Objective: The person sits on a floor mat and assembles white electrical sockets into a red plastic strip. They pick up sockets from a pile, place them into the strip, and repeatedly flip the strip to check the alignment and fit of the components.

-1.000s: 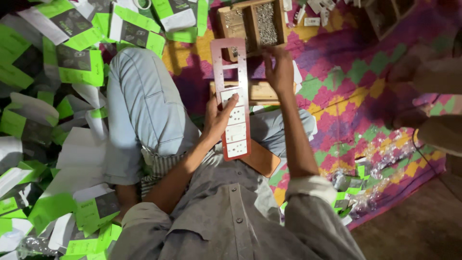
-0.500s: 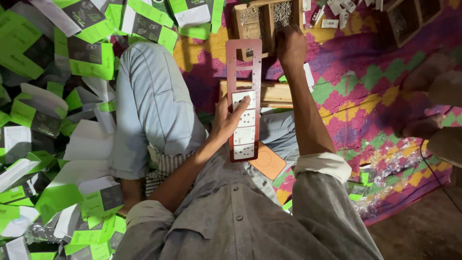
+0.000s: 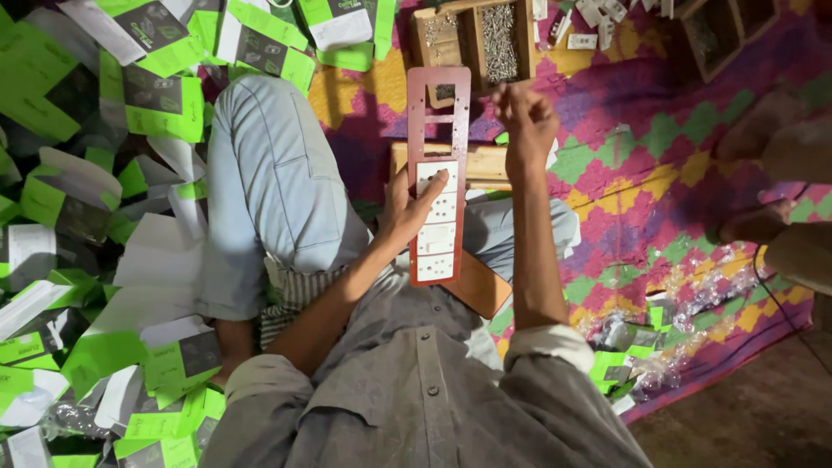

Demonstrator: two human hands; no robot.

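While the person sits cross-legged on the patterned mat (image 3: 676,173), the left hand (image 3: 407,208) holds a long reddish-brown panel (image 3: 438,178) from its side, thumb pressed on 1 of the 4 white switch modules (image 3: 436,230) in its lower half. The right hand (image 3: 524,121) is closed loosely (whether it pinches something I cannot tell) just beside the panel's upper part. Near the mat's far edge stands a wooden tray of screws (image 3: 498,39). Green-and-white boxes (image 3: 104,217) lie heaped along the left side.
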